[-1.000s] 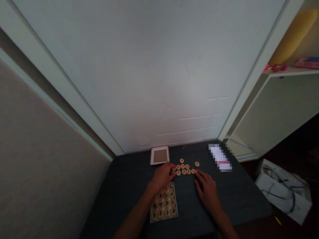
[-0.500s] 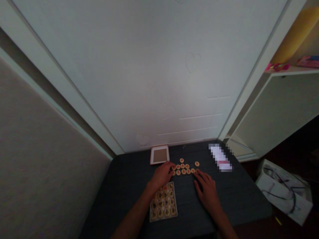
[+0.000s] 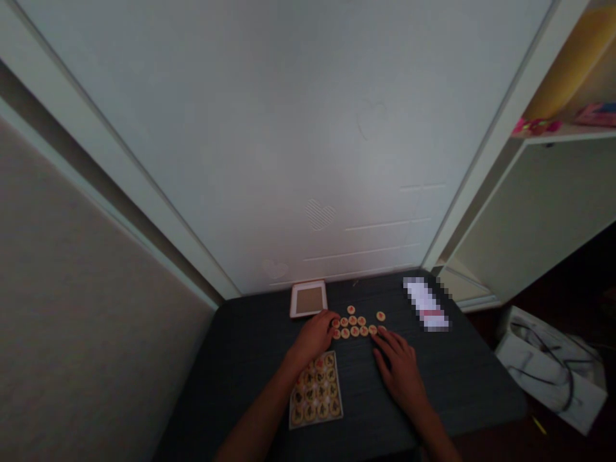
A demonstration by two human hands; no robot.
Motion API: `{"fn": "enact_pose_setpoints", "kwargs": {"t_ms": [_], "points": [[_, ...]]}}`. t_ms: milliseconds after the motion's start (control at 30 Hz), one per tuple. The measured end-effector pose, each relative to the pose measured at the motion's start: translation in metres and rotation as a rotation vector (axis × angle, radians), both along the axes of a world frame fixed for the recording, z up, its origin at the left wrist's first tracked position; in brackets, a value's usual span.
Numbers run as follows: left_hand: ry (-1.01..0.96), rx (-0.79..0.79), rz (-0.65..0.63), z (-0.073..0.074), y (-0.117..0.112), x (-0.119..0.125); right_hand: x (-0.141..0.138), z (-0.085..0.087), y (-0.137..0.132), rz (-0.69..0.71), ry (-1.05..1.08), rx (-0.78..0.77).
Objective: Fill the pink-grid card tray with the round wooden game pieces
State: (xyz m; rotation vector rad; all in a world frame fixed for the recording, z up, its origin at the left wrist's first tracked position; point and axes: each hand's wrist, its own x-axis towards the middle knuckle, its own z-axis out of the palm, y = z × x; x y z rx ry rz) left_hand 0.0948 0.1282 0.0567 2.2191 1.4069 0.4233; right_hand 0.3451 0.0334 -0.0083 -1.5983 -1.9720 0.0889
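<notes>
Round xiangqi pieces (image 3: 355,332) with red characters lie on the dark table in two short rows, one nearer me and one just behind. A single piece (image 3: 351,309) lies behind the rows, and another piece (image 3: 380,316) sits off to the right. My left hand (image 3: 315,335) rests at the rows' left end, thumb and forefinger apart and touching the end pieces. At the right end, my right hand (image 3: 398,369) lies with fingers stretched out, fingertips on the end of the near row and partly covering it. My left forearm partly hides a tray (image 3: 339,398) of mostly black-marked pieces.
A shallow box lid (image 3: 292,301) lies behind my left hand, near the white panel (image 3: 269,160). At the table's back right is a pixelated white item (image 3: 426,305). A white box with cables (image 3: 548,372) stands on the floor to the right.
The left pieces of the near row have shifted very slightly to the right beside my left thumb. Both hands stay nearly in place.
</notes>
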Motion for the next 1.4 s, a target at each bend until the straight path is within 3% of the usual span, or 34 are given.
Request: {"fn": "enact_pose_setpoints", "kwargs": {"t_ms": [633, 1400], "points": [[0.038, 0.011, 0.035, 0.0026, 0.0021, 0.0041, -0.0003, 0.0028, 0.0000, 0.002, -0.006, 0.006], [0.102, 0.017, 0.023, 0.0045, -0.0001, 0.0013, 0.0012, -0.0065, 0.0012, -0.005, -0.010, 0.034]]}}
